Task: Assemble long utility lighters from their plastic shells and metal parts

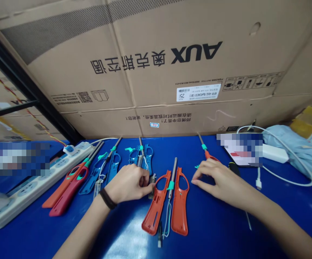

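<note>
My left hand [130, 183] has its fingers curled round a small see-through fuel tank [152, 190], left of an opened orange gas lighter. That lighter's left shell half [156, 207] and right shell half [180, 208] lie with their insides up. Between them rests the metal tube [173, 172] with a teal collar, wires and a small dark igniter [159, 233]. My right hand [219, 181] is pinched near the table, right of the shells; anything between its fingertips is too small to make out. Just beyond its fingers lies a teal piece [197, 166].
Left are opened blue lighters [114, 163], a red lighter [69, 190] and a white power strip [37, 183]. Behind my right hand lie another orange lighter [208, 154], a screwdriver [234, 168], a phone [242, 151] and a white cable [290, 183]. A cardboard box [145, 90] stands behind.
</note>
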`<state>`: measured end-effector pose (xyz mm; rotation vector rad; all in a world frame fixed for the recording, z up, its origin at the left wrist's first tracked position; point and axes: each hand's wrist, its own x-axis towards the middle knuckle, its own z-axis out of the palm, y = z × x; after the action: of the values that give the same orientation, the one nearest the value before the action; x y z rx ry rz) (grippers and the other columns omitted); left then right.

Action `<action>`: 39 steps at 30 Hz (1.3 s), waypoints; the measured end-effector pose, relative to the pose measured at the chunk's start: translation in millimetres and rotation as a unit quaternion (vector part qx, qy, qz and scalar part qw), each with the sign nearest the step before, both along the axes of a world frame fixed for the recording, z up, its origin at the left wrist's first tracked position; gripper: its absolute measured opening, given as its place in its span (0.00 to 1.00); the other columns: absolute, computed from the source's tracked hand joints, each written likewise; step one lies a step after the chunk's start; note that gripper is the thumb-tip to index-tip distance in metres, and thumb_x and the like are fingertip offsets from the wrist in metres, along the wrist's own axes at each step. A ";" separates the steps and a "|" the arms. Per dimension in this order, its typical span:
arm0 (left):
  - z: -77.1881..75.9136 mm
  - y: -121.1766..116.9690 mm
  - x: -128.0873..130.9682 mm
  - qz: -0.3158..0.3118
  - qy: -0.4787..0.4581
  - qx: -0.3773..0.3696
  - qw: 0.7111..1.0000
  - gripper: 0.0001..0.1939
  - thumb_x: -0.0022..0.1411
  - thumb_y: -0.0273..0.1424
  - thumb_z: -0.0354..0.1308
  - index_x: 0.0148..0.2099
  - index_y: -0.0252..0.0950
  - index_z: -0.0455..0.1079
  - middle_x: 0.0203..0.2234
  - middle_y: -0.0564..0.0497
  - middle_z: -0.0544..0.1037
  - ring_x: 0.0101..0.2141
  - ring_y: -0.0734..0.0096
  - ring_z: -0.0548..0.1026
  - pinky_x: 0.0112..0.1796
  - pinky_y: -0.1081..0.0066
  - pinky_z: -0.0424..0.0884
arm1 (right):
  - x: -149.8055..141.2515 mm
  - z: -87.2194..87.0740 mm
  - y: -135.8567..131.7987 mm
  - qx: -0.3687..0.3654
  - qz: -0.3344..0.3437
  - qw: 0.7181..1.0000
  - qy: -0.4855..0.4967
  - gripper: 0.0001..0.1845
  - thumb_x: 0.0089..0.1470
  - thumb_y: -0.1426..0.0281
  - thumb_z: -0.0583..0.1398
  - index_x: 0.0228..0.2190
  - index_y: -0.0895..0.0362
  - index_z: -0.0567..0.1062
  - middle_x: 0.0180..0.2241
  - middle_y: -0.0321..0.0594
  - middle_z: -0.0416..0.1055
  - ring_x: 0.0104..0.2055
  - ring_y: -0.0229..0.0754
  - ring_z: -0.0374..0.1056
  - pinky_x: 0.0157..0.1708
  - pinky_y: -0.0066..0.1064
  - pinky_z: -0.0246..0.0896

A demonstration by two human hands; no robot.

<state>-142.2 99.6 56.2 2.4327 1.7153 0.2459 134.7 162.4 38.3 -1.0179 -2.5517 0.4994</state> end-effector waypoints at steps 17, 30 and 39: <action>-5.2 -7.2 22.3 -0.058 -0.010 -0.012 0.998 0.17 0.55 0.37 0.56 0.17 0.36 0.68 0.12 0.55 0.72 0.15 0.77 0.68 0.19 0.75 0.55 | -38.5 -10.7 -47.8 -0.040 0.175 0.984 0.019 0.07 0.54 0.64 0.60 0.29 0.53 0.74 0.39 0.33 0.71 0.46 0.39 0.63 0.51 0.33 0.52; -5.3 -9.6 26.5 -0.080 -0.004 -0.013 0.997 0.14 0.57 0.34 0.56 0.22 0.36 0.72 0.17 0.54 0.77 0.18 0.75 0.71 0.20 0.74 0.55 | -41.1 -7.4 -62.3 -0.046 0.223 0.973 0.025 0.09 0.49 0.63 0.64 0.33 0.52 0.72 0.38 0.34 0.69 0.44 0.39 0.63 0.49 0.30 0.53; -8.3 -9.3 24.9 -0.090 0.000 -0.015 0.996 0.17 0.58 0.34 0.54 0.19 0.36 0.70 0.14 0.53 0.75 0.16 0.77 0.69 0.20 0.73 0.53 | -40.9 -5.1 -65.6 -0.089 0.215 0.973 -0.010 0.15 0.43 0.64 0.65 0.35 0.53 0.73 0.39 0.37 0.67 0.44 0.43 0.60 0.50 0.36 0.53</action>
<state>-117.3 90.4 47.9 2.5441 1.4756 0.1948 93.8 96.7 33.2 -0.5145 -2.7893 0.8479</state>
